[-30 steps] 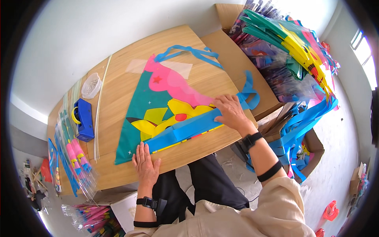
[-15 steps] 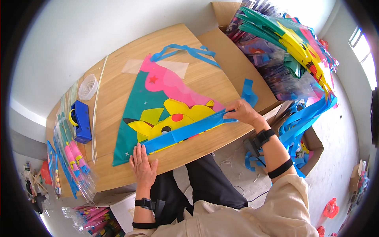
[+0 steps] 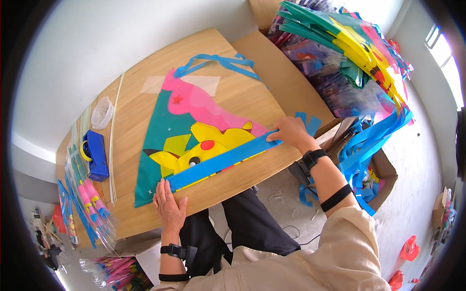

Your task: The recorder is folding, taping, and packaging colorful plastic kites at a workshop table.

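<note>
A folded triangular kite (image 3: 208,104) of thin sheet, green and pink with a yellow cartoon figure, lies on the wooden table. Along its near edge runs a flat blue ribbon (image 3: 223,162), stretched straight over the print. My left hand (image 3: 169,208) rests with its fingers out at the ribbon's left end, by the table's near edge. At the other end my right hand (image 3: 293,132) pinches the ribbon, and a loose blue end shows beyond the wrist. A narrow blue streamer (image 3: 216,58) trails from the kite's far tip.
Left on the table (image 3: 131,121) are a blue tape dispenser (image 3: 98,157), a clear plastic cup (image 3: 103,112), thin white rods (image 3: 114,140) and plastic-wrapped kites (image 3: 90,203). Bagged kites (image 3: 344,68) are piled over a cardboard box (image 3: 286,77). More blue ribbons (image 3: 361,155) hang at the right.
The ribbon's right part was wrinkled and now lies flatter and straighter. My right hand has turned, its back more upward, still gripping that end. My left hand stays at the left end.
</note>
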`<state>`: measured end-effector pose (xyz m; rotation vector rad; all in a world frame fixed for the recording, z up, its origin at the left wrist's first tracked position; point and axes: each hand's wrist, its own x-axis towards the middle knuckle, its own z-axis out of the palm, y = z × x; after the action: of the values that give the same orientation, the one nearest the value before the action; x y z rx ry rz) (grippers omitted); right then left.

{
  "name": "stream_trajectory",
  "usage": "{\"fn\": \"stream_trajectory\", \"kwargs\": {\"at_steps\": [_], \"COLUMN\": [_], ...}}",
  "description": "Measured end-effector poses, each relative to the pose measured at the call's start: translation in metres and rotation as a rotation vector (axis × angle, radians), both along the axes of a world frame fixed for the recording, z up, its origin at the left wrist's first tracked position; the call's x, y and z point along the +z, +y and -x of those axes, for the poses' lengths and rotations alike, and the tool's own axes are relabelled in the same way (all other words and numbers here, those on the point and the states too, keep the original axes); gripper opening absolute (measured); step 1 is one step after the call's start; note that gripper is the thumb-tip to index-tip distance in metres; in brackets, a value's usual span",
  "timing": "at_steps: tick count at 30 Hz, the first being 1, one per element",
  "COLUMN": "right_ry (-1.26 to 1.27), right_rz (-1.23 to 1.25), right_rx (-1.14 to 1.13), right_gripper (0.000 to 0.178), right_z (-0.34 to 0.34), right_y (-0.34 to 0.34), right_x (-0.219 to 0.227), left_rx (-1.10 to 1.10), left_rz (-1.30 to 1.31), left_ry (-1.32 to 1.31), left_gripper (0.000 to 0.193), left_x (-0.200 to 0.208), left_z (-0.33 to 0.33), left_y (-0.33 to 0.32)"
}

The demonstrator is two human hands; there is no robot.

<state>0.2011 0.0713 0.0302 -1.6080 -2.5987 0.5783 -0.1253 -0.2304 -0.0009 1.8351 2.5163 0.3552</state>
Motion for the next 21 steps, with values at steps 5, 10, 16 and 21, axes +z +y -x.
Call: {"fn": "stream_trajectory", "kwargs": {"at_steps": [5, 10, 16, 21], "right_ry": [-0.094, -0.133, -0.117, -0.070], "right_rz": [-0.047, -0.027, -0.144, -0.162], "right_rx": [0.008, 0.000, -0.039, -0.066], "right_gripper": [0.046, 0.046, 0.042, 0.034], "right_z": [0.004, 0.007, 0.000, 0.008], "right_y": [0.002, 0.000, -0.007, -0.028], "right_x": [-0.001, 0.004, 0.001, 0.011], "left_rx": [0.089, -0.205, -0.569, -0.460], "left_rz": [-0.235, -0.402, -0.153, -0.043], "left_ry": [0.029, -0.124, -0.683, -0.806], "left_gripper": [0.071, 0.046, 0.020, 0.017], "left_x": [-0.016, 0.042, 0.020, -0.012], "left_z": [0.010, -0.054, -0.157, -0.160], "left_y": [0.006, 0.074, 0.190, 0.215]}}
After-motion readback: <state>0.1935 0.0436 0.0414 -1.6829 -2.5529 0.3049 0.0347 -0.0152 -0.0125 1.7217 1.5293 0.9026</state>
